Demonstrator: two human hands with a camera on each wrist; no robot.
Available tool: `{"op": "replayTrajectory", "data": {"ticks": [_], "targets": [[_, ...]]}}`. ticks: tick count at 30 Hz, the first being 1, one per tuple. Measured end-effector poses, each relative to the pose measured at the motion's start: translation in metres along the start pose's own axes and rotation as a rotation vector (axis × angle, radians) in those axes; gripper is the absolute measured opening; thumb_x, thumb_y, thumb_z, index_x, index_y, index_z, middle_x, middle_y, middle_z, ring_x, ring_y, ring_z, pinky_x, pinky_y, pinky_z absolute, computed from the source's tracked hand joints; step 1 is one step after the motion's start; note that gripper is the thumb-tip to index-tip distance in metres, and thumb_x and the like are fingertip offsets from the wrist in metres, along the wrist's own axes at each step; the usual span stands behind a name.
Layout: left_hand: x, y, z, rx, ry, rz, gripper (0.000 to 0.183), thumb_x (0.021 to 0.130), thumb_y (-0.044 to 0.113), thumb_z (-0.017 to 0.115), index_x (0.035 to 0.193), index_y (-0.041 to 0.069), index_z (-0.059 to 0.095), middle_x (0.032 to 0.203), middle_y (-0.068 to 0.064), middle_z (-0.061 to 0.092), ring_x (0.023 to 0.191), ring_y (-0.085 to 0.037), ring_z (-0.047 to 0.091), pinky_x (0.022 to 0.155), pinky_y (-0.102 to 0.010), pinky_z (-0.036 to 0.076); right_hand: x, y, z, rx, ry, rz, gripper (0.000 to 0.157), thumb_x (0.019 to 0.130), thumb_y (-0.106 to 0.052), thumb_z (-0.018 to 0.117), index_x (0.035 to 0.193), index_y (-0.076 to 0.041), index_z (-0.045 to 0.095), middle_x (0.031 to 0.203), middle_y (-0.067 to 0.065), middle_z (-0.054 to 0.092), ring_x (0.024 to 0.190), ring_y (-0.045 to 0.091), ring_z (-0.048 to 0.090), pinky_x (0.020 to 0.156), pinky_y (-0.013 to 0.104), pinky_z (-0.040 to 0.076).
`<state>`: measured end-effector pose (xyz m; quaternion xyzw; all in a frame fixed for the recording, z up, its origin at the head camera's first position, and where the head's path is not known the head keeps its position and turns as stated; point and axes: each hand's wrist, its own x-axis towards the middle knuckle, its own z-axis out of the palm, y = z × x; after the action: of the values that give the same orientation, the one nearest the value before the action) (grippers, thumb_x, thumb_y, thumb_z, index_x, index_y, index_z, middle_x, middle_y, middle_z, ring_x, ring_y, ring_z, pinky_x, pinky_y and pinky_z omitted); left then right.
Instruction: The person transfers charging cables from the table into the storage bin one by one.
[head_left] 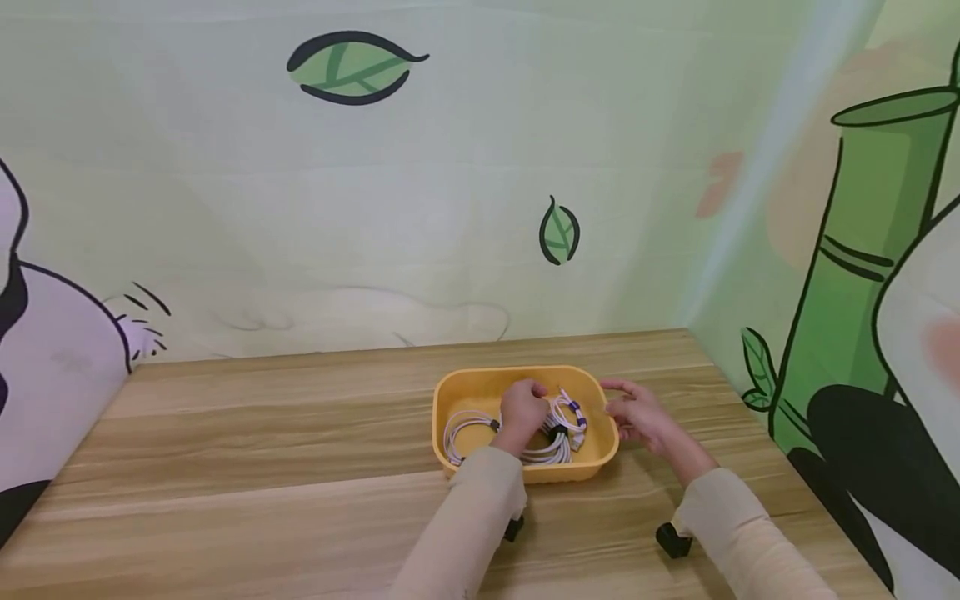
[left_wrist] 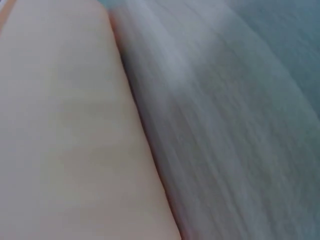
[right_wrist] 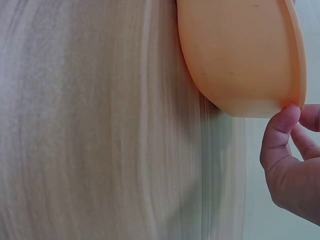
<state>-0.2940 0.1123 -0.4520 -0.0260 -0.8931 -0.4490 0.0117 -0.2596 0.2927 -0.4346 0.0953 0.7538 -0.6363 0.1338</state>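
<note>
A yellow plastic basket [head_left: 517, 475] sits on the wooden table, holding several coiled white cables [head_left: 551, 457] with black ties. One white cable [head_left: 564, 402] with purple bands lies at the basket's right side. My left hand [head_left: 522, 414] reaches down into the basket among the coils; its fingertips are hidden, and I cannot tell whether they grip a cable. At the right end, my right hand [head_left: 637, 414] pinches the basket's rim. In the right wrist view its thumb [right_wrist: 282, 125] presses the basket's edge with other fingers behind. The left wrist view shows mostly a pale sleeve [left_wrist: 75, 125].
The wooden table [head_left: 262, 450] extends left of the basket and meets a wall covering [head_left: 450, 167] printed with leaves, bamboo and pandas. More of this covering stands along the right side. Black devices [head_left: 673, 540] sit under both sleeves.
</note>
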Motion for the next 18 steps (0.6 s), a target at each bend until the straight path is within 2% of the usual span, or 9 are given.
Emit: {"op": "replayTrajectory", "data": {"ticks": [3, 8, 10, 14, 18], "targets": [[0.0011, -0.0002, -0.0026, -0.066, -0.042, -0.012, 0.013, 0.07, 0.0, 0.058, 0.08, 0.003, 0.066, 0.075, -0.006, 0.062, 0.065, -0.015, 0.052, 0.057, -0.02, 0.043, 0.0, -0.0002, -0.0001, -0.004, 0.004, 0.008, 0.053, 0.083, 0.0, 0.045, 0.133, -0.003, 0.03, 0.067, -0.001, 0.047, 0.048, 0.006, 0.043, 0.045, 0.018, 0.04], [0.0041, 0.0005, -0.0038, -0.314, -0.154, -0.095, 0.017, 0.073, -0.003, 0.056, 0.089, -0.002, 0.063, 0.079, -0.009, 0.06, 0.055, -0.011, 0.049, 0.047, -0.017, 0.044, 0.0002, 0.0002, -0.0013, -0.008, 0.005, 0.012, 0.054, 0.083, 0.0, 0.045, 0.134, -0.003, 0.03, 0.069, 0.0, 0.047, 0.049, 0.006, 0.043, 0.045, 0.018, 0.041], [0.0047, 0.0019, -0.0046, -0.383, -0.191, -0.135, 0.019, 0.075, -0.003, 0.056, 0.093, -0.004, 0.062, 0.079, -0.008, 0.058, 0.055, -0.012, 0.049, 0.047, -0.019, 0.047, 0.0001, 0.0002, -0.0017, -0.009, 0.002, 0.011, 0.054, 0.083, 0.0, 0.045, 0.134, -0.003, 0.029, 0.07, 0.0, 0.047, 0.049, 0.006, 0.043, 0.046, 0.019, 0.041], [0.003, 0.0062, -0.008, -0.453, -0.256, -0.191, 0.021, 0.078, 0.0, 0.055, 0.098, -0.004, 0.06, 0.074, -0.004, 0.052, 0.062, -0.013, 0.051, 0.055, -0.025, 0.052, -0.0001, -0.0004, -0.0013, -0.012, -0.004, 0.009, 0.054, 0.083, -0.001, 0.045, 0.134, -0.003, 0.028, 0.069, -0.001, 0.047, 0.049, 0.006, 0.043, 0.045, 0.019, 0.041], [0.0006, 0.0096, -0.0093, -0.493, -0.298, -0.212, 0.022, 0.08, 0.0, 0.054, 0.1, -0.005, 0.059, 0.072, -0.003, 0.048, 0.066, -0.013, 0.05, 0.06, -0.028, 0.053, 0.0001, -0.0015, -0.0001, -0.014, 0.006, 0.017, 0.053, 0.084, -0.001, 0.046, 0.134, -0.004, 0.03, 0.068, -0.001, 0.047, 0.049, 0.006, 0.043, 0.045, 0.019, 0.041]]}}
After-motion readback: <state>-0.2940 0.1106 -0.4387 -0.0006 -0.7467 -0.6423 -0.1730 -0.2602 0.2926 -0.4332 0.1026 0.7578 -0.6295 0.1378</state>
